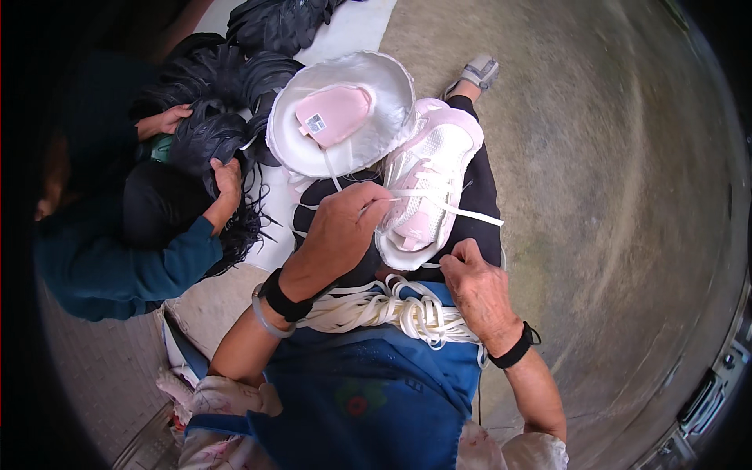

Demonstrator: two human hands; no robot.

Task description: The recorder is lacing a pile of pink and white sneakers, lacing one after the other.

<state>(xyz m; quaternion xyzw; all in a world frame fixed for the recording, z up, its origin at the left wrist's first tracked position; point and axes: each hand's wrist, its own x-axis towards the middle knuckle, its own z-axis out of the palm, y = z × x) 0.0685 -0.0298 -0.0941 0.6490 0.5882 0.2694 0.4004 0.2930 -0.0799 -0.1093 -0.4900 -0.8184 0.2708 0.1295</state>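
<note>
A white and pink sneaker (439, 157) lies across my lap, with a white shoelace (458, 210) crossing over it and trailing off to the right. My left hand (341, 227) is closed in a pinch at the sneaker's left side, gripping the thin shoelace. Beside the sneaker's near end, my right hand (476, 286) has its fingers curled together; what they hold is hidden, though a thin white strand runs toward them. A bundle of white shoelaces (392, 309) rests on my blue apron (352, 376). Beyond my left hand is a glossy white bowl-shaped piece (384, 82) with a pink pad (337, 113) inside.
At the left, a co-worker's hands (223, 180) handle black shoe parts (207, 141), heaped near a white sheet (348, 31). Concrete floor (619, 196) spreads to the right. A shoe-clad foot (479, 72) sticks out at the far side. A metal fixture (709, 399) edges the lower right.
</note>
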